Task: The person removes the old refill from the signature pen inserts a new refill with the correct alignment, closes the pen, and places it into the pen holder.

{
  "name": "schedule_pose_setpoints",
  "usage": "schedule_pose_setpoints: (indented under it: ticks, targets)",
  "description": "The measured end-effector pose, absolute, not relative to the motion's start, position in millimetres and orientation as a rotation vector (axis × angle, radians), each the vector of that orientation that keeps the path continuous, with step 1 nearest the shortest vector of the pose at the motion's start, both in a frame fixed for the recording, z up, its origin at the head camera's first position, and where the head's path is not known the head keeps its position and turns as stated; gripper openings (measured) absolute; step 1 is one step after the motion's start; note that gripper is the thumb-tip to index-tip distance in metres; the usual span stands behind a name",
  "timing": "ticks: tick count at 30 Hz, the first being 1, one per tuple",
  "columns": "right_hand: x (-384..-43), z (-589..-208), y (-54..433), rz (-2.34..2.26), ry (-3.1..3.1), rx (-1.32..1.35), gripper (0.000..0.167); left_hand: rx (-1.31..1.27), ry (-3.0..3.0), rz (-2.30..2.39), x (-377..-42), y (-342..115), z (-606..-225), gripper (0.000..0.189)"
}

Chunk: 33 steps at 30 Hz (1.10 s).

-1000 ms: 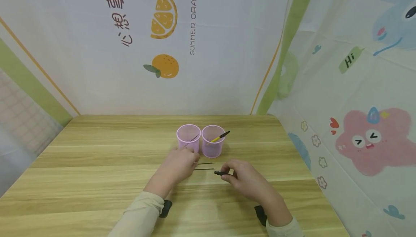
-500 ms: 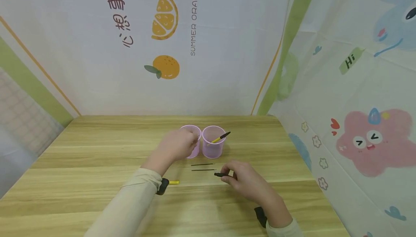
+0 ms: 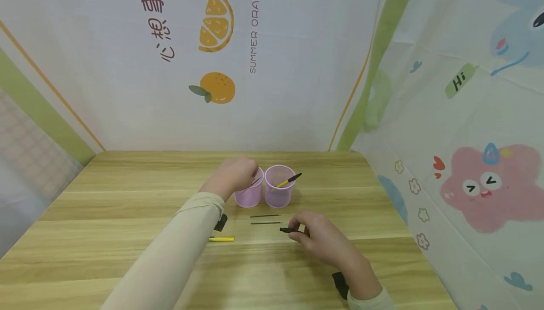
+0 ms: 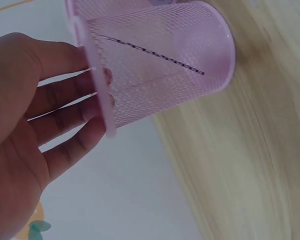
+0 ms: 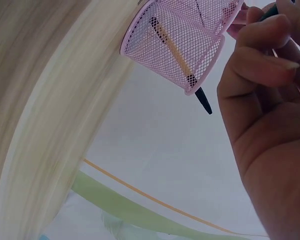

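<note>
In the head view, my left hand (image 3: 235,175) is over the left pink mesh pen cup (image 3: 248,199). The left wrist view shows its fingers spread a little and dipping past the cup's rim (image 4: 97,82), fingertips behind it; the thumb is hidden. A thin dark pen refill (image 4: 160,56) leans inside this cup, its upper end near the index finger. My right hand (image 3: 316,234) pinches a short black pen piece (image 3: 287,230) just above the table. Two thin refills (image 3: 265,223) lie side by side between the hands. A yellow pen barrel (image 3: 222,239) lies beside my left forearm.
Touching the left cup is a second pink mesh cup (image 3: 278,201), holding a yellow pen with a black end (image 3: 294,177). The wooden table (image 3: 127,206) meets printed cloth (image 3: 289,112) at its back and right sides.
My left hand has moved from in front of the left cup up to its rim, uncovering the yellow barrel and more of the refills. The right hand keeps its pinch and has hardly moved.
</note>
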State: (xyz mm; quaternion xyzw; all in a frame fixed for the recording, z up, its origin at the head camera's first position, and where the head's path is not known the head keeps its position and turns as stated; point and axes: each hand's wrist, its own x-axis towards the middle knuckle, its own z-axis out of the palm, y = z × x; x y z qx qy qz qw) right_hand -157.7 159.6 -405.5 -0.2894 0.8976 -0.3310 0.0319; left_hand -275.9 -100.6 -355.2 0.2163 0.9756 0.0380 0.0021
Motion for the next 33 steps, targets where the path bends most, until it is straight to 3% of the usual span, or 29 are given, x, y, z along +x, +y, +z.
schedule_pose_setpoints:
  ticks: [22, 33]
  targets:
    - [-156.7, -405.5, 161.5, -1.004, 2.762, -0.881, 0.005, 0.586, 2.983, 0.217, -289.2, -90.3, -372.0, 0.025]
    - [-157.6, -403.9, 161.4, -0.997, 2.756, -0.882, 0.005, 0.540, 2.969, 0.248, -290.5, -93.3, -369.1, 0.013]
